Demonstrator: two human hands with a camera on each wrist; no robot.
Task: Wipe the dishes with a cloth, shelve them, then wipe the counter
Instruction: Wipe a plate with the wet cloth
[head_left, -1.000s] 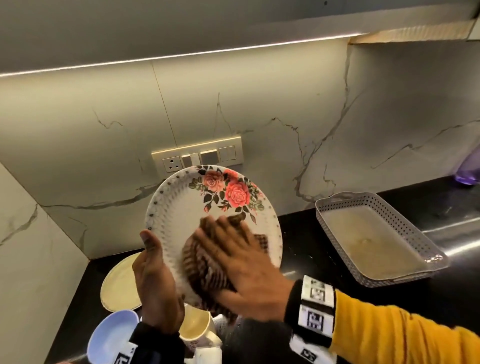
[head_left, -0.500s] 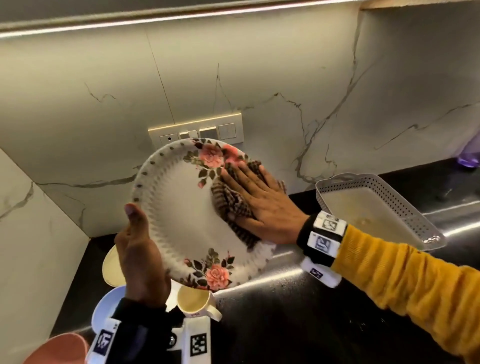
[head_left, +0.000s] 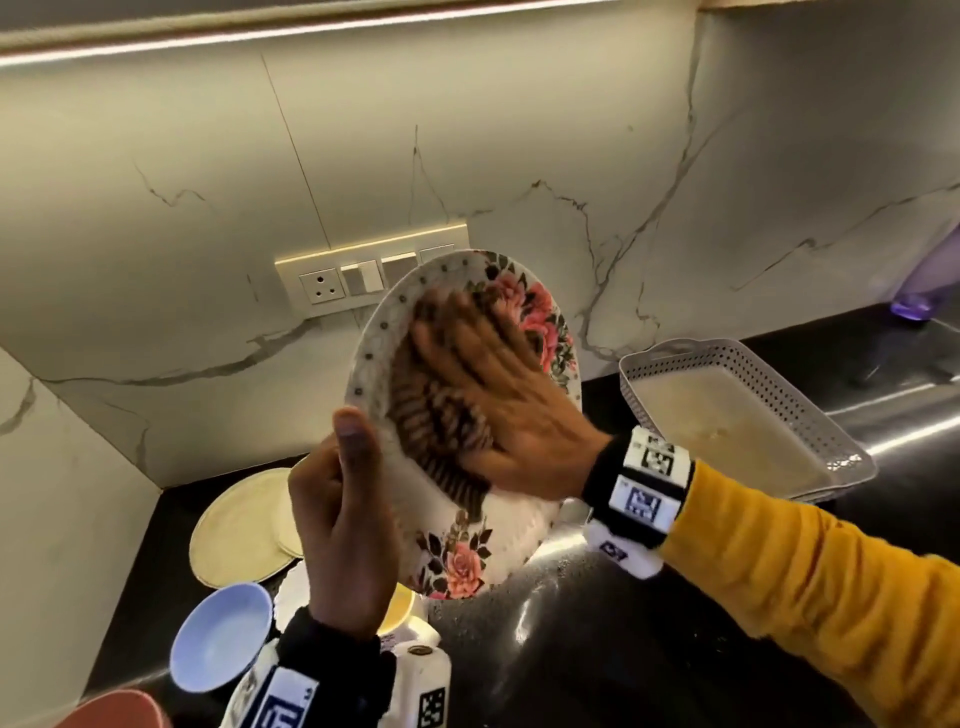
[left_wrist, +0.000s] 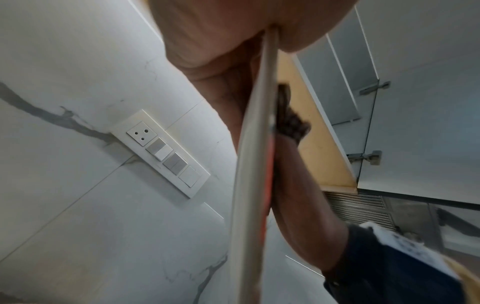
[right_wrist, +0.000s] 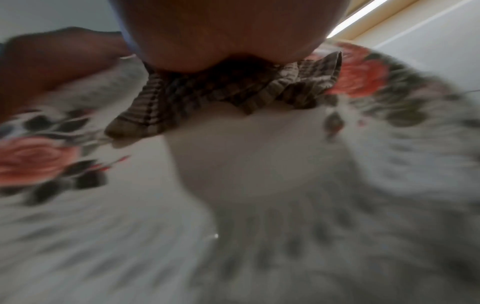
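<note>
The left hand pinches the upright floral plate by its left rim above the counter's back-left corner, while the flat right hand presses the cloth on its face.

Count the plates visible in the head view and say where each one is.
3, perhaps more: the floral plate held up by the left hand, a cream plate on the counter, and a white plate mostly hidden behind that hand.

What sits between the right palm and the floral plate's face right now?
The checked cloth, pressed flat by the right hand against the floral plate; head and right wrist views show it.
</note>
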